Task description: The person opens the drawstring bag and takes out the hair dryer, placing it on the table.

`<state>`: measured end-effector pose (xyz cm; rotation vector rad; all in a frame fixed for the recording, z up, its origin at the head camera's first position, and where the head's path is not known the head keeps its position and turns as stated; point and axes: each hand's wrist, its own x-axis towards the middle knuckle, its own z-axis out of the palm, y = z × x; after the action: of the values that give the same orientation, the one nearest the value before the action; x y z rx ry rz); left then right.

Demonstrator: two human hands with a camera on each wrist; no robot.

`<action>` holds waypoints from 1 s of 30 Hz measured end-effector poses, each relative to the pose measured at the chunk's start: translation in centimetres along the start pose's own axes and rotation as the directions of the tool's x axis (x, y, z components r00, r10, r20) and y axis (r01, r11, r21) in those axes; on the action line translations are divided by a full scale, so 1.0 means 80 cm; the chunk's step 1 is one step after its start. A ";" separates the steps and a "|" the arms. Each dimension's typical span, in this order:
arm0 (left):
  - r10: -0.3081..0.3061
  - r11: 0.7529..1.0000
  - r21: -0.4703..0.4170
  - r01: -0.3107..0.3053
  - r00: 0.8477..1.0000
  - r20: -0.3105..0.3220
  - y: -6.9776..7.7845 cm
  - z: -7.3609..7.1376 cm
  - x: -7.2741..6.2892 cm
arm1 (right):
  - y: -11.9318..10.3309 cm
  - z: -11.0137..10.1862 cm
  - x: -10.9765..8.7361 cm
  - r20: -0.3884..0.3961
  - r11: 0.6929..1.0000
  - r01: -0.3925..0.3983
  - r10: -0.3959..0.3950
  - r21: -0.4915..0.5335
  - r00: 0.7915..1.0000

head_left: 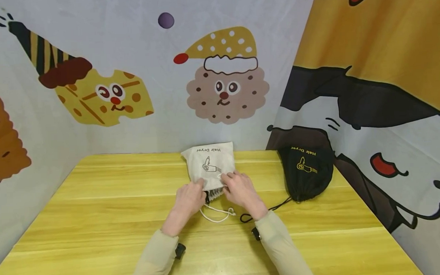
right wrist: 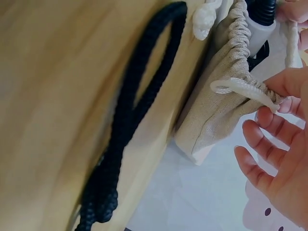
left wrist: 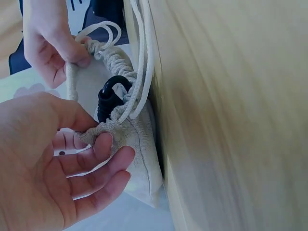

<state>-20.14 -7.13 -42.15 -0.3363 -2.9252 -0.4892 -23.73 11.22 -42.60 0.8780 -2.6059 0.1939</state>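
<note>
Item one: a cream cloth bag [head_left: 211, 164], printed "Hair Dryer", at the far middle of the table [head_left: 117, 222], its gathered mouth facing you and held apart. Showing in the mouth: a ribbed black cord [left wrist: 108, 102] and part of a pale handle [right wrist: 261, 32].

Item two: your left hand [head_left: 190, 198], thumb and forefinger pinching the left side of the bag's rim, remaining fingers spread and loosely bent.

Item three: your right hand [head_left: 240, 189], pinching the right side of the same rim, other fingers likewise loose.

Item four: a white drawstring [left wrist: 149, 53], running from the mouth and looping out on the near side, between your wrists.

Item five: a black bag [head_left: 310, 177], also printed "Hair Dryer", far right, well apart from the cream one. Its black drawstring [right wrist: 122, 125] trails near and left, ending in a loop just beside your right wrist.

Item six: a cloth backdrop [head_left: 129, 31] with cartoon figures, beyond the table.
</note>
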 end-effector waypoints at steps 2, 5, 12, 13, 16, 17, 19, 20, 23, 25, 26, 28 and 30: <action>-0.007 1.000 0.004 0.007 1.000 0.001 0.000 -0.001 0.000 | 0.001 0.000 -0.001 0.001 1.000 -0.007 0.007 -0.016 1.000; -0.014 1.000 0.009 0.014 1.000 0.000 -0.002 -0.001 0.000 | 0.003 0.000 -0.002 -0.003 1.000 -0.013 0.013 -0.023 1.000; -0.019 0.999 0.036 0.020 1.000 -0.019 -0.007 -0.001 0.000 | 0.008 0.000 -0.007 -0.022 0.999 -0.018 0.017 -0.042 1.000; -0.019 0.999 0.038 0.020 1.000 -0.022 -0.007 -0.001 0.000 | 0.008 0.000 -0.007 -0.021 0.999 -0.019 0.019 -0.041 1.000; -0.013 0.999 0.039 0.015 1.000 -0.028 -0.009 0.000 -0.001 | 0.009 -0.001 -0.008 -0.015 0.999 -0.023 0.023 -0.034 1.000; -0.012 0.999 0.043 0.013 1.000 -0.029 -0.010 0.000 -0.001 | 0.009 -0.002 -0.008 -0.012 0.999 -0.024 0.024 -0.031 1.000; -0.008 0.999 0.045 0.009 0.999 -0.033 -0.011 -0.001 -0.001 | 0.009 -0.003 -0.009 -0.009 0.999 -0.026 0.026 -0.023 1.000; -0.006 0.999 0.047 0.007 0.999 -0.033 -0.011 -0.001 -0.002 | 0.009 -0.003 -0.009 -0.007 0.999 -0.027 0.027 -0.021 1.000; -0.001 0.998 0.059 0.003 0.999 -0.038 -0.013 -0.001 -0.002 | 0.008 -0.004 -0.010 0.005 0.999 -0.033 0.033 -0.015 0.999; 0.003 0.998 0.059 0.000 0.999 -0.040 -0.013 -0.001 -0.002 | 0.008 -0.004 -0.010 0.020 0.999 -0.045 0.045 -0.017 0.999; 0.004 0.998 0.063 -0.001 0.999 -0.041 -0.013 -0.001 -0.002 | 0.009 -0.004 -0.009 0.029 0.998 -0.052 0.052 -0.018 0.998; 0.009 0.998 0.068 -0.006 0.999 -0.047 -0.014 -0.001 -0.002 | 0.009 -0.003 -0.009 0.047 0.998 -0.066 0.067 -0.016 0.997; 0.019 0.997 0.078 -0.015 0.998 -0.057 -0.014 -0.001 -0.003 | 0.010 -0.003 -0.009 0.057 0.997 -0.075 0.076 -0.013 0.996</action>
<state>-20.20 -8.24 -42.44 -0.3308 -2.8734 -0.3757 -23.63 12.30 -42.70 0.7937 -2.6932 0.1778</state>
